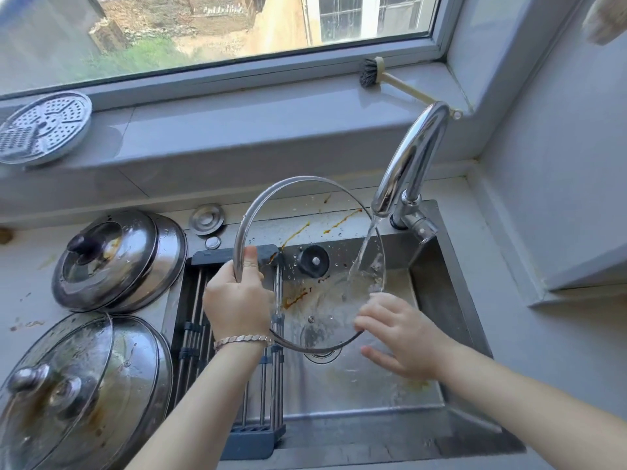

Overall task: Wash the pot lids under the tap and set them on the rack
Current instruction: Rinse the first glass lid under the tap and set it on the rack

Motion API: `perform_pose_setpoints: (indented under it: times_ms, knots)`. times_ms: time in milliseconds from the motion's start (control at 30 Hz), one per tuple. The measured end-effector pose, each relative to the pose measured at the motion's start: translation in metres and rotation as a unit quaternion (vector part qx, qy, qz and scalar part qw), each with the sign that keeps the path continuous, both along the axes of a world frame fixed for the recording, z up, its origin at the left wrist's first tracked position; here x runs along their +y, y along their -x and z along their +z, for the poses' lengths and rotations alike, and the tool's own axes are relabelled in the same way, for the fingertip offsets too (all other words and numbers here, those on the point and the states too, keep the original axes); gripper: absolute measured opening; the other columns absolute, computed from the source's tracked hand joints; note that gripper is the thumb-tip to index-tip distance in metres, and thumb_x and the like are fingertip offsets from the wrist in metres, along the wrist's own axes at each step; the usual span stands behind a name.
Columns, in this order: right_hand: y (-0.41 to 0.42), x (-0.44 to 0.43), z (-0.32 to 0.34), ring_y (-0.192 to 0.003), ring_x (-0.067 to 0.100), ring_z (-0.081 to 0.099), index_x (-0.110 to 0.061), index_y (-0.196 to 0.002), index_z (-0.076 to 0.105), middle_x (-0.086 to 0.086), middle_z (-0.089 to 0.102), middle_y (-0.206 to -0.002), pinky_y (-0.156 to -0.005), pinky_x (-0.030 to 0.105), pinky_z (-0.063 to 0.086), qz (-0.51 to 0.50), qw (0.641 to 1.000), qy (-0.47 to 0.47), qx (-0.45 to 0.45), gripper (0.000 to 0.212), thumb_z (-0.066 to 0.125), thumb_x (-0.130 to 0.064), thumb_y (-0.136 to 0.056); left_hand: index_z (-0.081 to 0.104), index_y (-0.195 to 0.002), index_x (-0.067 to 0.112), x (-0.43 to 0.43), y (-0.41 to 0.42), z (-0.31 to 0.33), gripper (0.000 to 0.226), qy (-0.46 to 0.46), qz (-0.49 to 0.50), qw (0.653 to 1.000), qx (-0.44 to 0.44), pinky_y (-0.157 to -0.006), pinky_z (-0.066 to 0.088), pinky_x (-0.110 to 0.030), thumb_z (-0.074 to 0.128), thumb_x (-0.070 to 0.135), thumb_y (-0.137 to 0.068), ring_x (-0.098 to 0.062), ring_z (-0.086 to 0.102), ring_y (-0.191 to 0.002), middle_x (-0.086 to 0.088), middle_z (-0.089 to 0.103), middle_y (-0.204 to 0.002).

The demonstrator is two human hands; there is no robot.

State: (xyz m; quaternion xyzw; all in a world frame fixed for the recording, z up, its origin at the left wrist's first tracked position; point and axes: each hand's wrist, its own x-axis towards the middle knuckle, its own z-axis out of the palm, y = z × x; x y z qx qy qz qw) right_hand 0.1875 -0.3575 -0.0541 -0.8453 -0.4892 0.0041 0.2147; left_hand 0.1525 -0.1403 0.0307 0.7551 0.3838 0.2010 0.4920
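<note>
A steel sink (432,293) is sitting in a pale counter (27,286) below a windowsill (237,123). One glass lid (312,262) is tilting over the sink's middle under the running tap (410,161). The left hand (237,300) is gripping its rim, and the right hand (400,334) is touching it with spread fingers. One rack (196,320) is covering the sink's left side. Beside it two lid piles are lying: far pile (118,259), near pile (84,385).
</note>
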Motion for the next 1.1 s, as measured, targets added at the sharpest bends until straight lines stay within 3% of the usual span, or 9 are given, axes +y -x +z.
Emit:
perform_pose_setpoints:
  times_ms: [167,333,467,600,667,733,833,1000,1100]
  knots:
    - [-0.050,-0.016,0.002,-0.115,0.024,0.058,-0.012,-0.118,0.057,0.006,0.065,-0.115,-0.107,0.038,0.024,-0.041,0.976,0.212,-0.027,0.066,0.015,-0.057,-0.095,0.052,-0.069,-0.010,0.009,0.000,0.003,0.057,0.003,-0.054,0.996,0.071,-0.058,0.053,-0.046,0.050,0.044,-0.090,-0.029,0.056,-0.038,-0.025,0.059,-0.050]
    - [-0.029,0.002,0.027,-0.142,0.020,0.024,-0.016,-0.131,0.052,0.001,0.050,-0.139,-0.116,0.034,0.002,-0.033,0.973,0.223,0.046,0.093,-0.005,-0.070,-0.081,0.056,-0.069,-0.005,0.012,0.003,-0.010,0.053,0.016,-0.077,0.983,0.168,-0.059,0.050,-0.034,0.045,0.041,-0.093,-0.022,0.056,-0.037,-0.011,0.058,-0.040]
    - [0.021,0.011,0.048,-0.121,0.010,0.044,-0.026,-0.134,0.043,-0.006,0.050,-0.132,-0.103,0.026,0.034,0.058,0.951,0.191,0.237,0.066,0.037,-0.068,-0.083,0.063,-0.078,-0.007,0.020,0.000,-0.039,0.052,0.132,-0.046,0.956,0.258,-0.066,0.057,-0.037,0.047,0.042,-0.091,-0.031,0.066,-0.057,-0.021,0.065,-0.060]
    - [0.023,0.005,0.041,-0.075,0.015,0.065,-0.019,-0.092,0.063,-0.005,0.066,-0.084,-0.060,0.021,0.049,-0.030,0.982,0.101,0.156,0.021,0.051,-0.030,-0.079,0.052,-0.086,0.001,0.008,0.005,-0.040,0.038,0.321,-0.042,0.881,0.344,-0.033,0.043,-0.017,0.046,0.037,-0.095,-0.015,0.052,-0.026,-0.011,0.060,-0.046]
    - [0.012,0.002,0.049,-0.091,0.019,0.063,-0.017,-0.102,0.065,-0.003,0.067,-0.099,-0.075,0.029,0.049,-0.071,0.978,0.127,0.151,0.022,0.049,-0.022,-0.087,0.052,-0.101,-0.001,-0.002,0.008,-0.038,0.053,0.305,-0.100,0.852,0.414,-0.036,0.045,-0.016,0.036,0.049,-0.095,-0.015,0.057,-0.032,-0.013,0.065,-0.051]
    - [0.002,-0.004,0.055,-0.100,0.017,0.058,-0.018,-0.108,0.063,-0.006,0.065,-0.107,-0.083,0.031,0.045,-0.077,0.975,0.151,0.146,0.023,0.049,-0.023,-0.090,0.037,-0.130,0.001,-0.007,0.011,-0.040,0.067,0.124,-0.185,0.854,0.471,-0.061,0.053,-0.028,0.028,0.056,-0.093,-0.025,0.069,-0.068,-0.020,0.068,-0.090]
    - [-0.007,0.000,0.074,-0.099,0.013,0.056,-0.021,-0.105,0.064,-0.009,0.065,-0.104,-0.076,0.025,0.039,-0.054,0.974,0.153,0.158,0.020,0.052,-0.028,-0.090,0.028,-0.142,0.015,-0.012,0.018,-0.029,0.064,-0.164,-0.336,0.863,0.338,-0.102,0.037,-0.035,0.032,0.055,-0.092,-0.023,0.045,-0.125,-0.011,0.045,-0.138]
    - [-0.021,0.007,0.108,-0.072,-0.007,0.047,-0.029,-0.107,0.067,-0.025,0.048,-0.069,-0.064,0.009,0.031,-0.003,0.963,0.151,0.221,0.022,0.056,-0.033,-0.089,0.049,-0.118,0.040,-0.036,0.034,-0.012,0.057,0.042,-0.558,0.812,0.162,-0.082,0.043,-0.009,0.035,0.069,-0.072,0.016,0.052,-0.092,0.029,0.057,-0.103]
    - [-0.028,0.009,0.123,-0.070,-0.014,0.047,-0.032,-0.102,0.070,-0.025,0.046,-0.064,-0.063,0.009,0.032,0.013,0.969,0.129,0.212,0.019,0.057,-0.035,-0.087,0.061,-0.094,0.043,-0.048,0.036,-0.018,0.035,0.075,-0.523,0.846,0.077,-0.075,0.051,-0.018,0.046,0.061,-0.068,0.002,0.063,-0.083,0.014,0.069,-0.088]
